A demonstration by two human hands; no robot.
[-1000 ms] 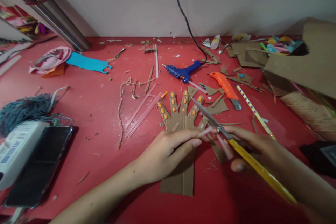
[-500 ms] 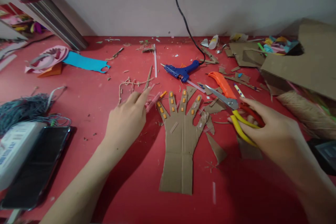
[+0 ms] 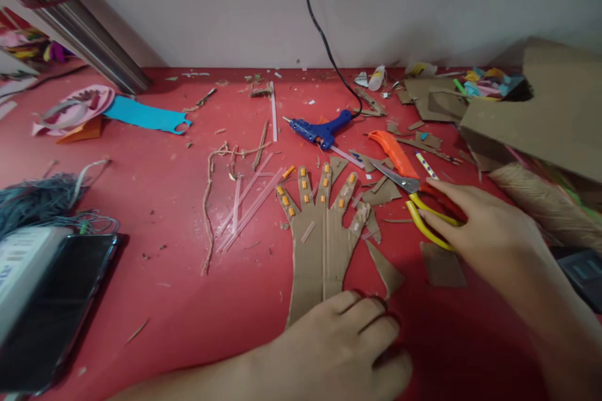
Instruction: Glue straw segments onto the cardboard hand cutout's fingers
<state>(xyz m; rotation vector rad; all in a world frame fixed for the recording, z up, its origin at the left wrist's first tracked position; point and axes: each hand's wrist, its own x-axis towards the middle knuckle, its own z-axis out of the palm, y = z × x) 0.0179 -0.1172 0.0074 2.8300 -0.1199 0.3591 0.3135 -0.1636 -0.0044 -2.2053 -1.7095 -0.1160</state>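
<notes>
A cardboard hand cutout (image 3: pixel 313 250) lies flat, with small orange tube pieces along several of its fingers. My left hand (image 3: pixel 348 341) is over the lower end of the cutout, its fingers curled downward; the fingertips are hidden, so I cannot make out what they pinch. On the right, my right hand (image 3: pixel 489 238) grips a pair of scissors (image 3: pixel 409 184) by the yellow and red handles. The blades are slightly apart and point left, beside an orange cutter (image 3: pixel 392 151). Thin clear plastic strips (image 3: pixel 251 207) lie left of the cutout.
A blue glue gun (image 3: pixel 320 130) with a black cord lies near the wall. Cardboard scraps (image 3: pixel 383 266) and twine (image 3: pixel 209 213) are scattered around. At left are a phone (image 3: pixel 61 301), grey yarn (image 3: pixel 42 200) and a steel flask (image 3: pixel 79 31); a cardboard box (image 3: pixel 540 113) stands right.
My left hand has moved from the plastic strips down and right, over the lower end of the cutout. My right hand keeps the scissors at nearly the same place. The view has shifted slightly.
</notes>
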